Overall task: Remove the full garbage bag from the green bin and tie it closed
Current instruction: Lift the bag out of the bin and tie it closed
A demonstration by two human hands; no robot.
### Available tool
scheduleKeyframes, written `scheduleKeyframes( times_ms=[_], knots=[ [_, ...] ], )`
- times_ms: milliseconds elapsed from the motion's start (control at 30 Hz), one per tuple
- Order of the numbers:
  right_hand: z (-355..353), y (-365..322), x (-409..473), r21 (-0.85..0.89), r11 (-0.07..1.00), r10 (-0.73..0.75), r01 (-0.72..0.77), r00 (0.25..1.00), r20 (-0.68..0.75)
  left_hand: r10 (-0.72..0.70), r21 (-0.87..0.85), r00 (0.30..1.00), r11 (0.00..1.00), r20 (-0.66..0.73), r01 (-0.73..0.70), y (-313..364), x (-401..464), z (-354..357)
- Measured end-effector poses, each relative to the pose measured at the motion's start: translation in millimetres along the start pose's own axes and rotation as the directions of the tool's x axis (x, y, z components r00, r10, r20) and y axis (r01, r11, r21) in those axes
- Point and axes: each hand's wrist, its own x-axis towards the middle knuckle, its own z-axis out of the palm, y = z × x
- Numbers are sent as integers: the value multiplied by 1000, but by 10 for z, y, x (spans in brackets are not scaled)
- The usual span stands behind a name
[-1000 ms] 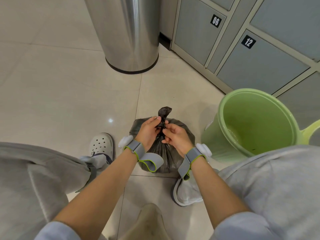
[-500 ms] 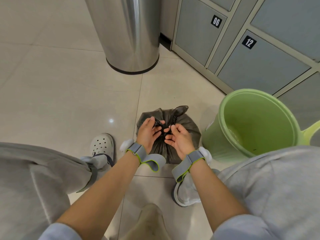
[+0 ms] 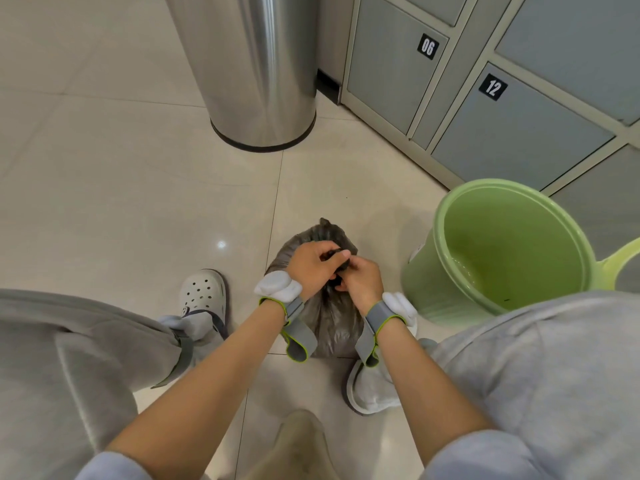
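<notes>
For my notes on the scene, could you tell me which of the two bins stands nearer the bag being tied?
The green bin, open and just right of the dark bag; the steel bin stands farther back.

The person wears light grey trousers point(image 3: 540, 382) and a pale blue top with the sleeves point(image 3: 474, 459) pushed up above the elbows, so both forearms are bare. Just behind the left hand point(image 3: 311, 268) a grey wrist strap point(image 3: 294, 308) with a lime-green edge carries a white rounded device point(image 3: 277, 285); a loose strap end hangs from it. Behind the right hand point(image 3: 363, 285) is the same kind of strap and device. One foot wears a white perforated clog point(image 3: 204, 292) with a dark heel strap.
</notes>
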Motion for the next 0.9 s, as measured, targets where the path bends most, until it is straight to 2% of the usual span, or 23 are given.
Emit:
scheduleKeyframes(
  times_ms=[100,233,333,467,533,600,767,900],
  knots=[
    [-8,8,-12,-59,996,-64,70,993,100,57,118,998,992,-31,-53,5,10,-28],
    [-13,-3,-18,-101,989,-84,108,972,221,17,90,998,996,-57,-12,-25,31,-76],
    [-5,18,-8,-135,985,-86,107,985,149,52,113,998,992,-42,-47,-40,24,-44],
    [28,70,71,-131,990,-35,43,997,62,38,113,998,993,53,-44,-101,15,-47],
    [30,122,99,-139,990,24,-15,997,68,5,151,993,988,117,-23,-199,-28,-67],
    [33,183,108,-146,988,65,-48,992,109,-41,263,987,965,157,-2,-297,-85,-56],
    [22,280,62,-163,984,99,-75,985,142,-118,436,984,899,137,47,-419,-147,60],
    [8,323,59,-252,968,29,-4,995,96,-260,399,959,896,113,196,-478,-151,71]
  ],
)
